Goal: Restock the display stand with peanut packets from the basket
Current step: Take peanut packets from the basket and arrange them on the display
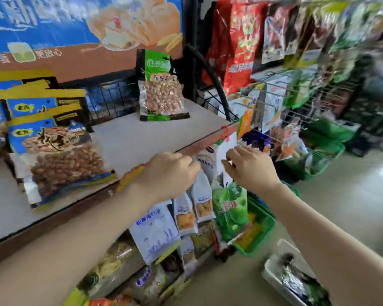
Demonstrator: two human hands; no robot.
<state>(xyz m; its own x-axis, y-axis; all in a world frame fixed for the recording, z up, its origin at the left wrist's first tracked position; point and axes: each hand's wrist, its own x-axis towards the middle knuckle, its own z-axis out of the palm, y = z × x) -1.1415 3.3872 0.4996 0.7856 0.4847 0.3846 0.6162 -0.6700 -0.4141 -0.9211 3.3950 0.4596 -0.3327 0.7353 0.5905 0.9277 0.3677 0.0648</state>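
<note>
A green peanut packet (161, 85) stands upright at the back right of the display stand's shelf (142, 138). Blue and yellow peanut packets (53, 151) lean in a stack at the shelf's left. A white basket (272, 272) with dark packets sits on the floor at the lower right. Both hands are at the shelf's front edge, away from the basket. My left hand (170, 171) is curled on the top of a hanging white snack packet (202, 195). My right hand (250, 166) pinches a white tag (224, 155) hung from a red tie, with a green packet (230, 208) just below.
Several white and orange packets (155, 233) hang below the shelf edge. Wire racks (296, 102) of hanging snack bags fill the right side. Green baskets (261, 235) stand on the floor under them. A blue poster (53, 23) backs the shelf. Bare floor (352, 195) lies right.
</note>
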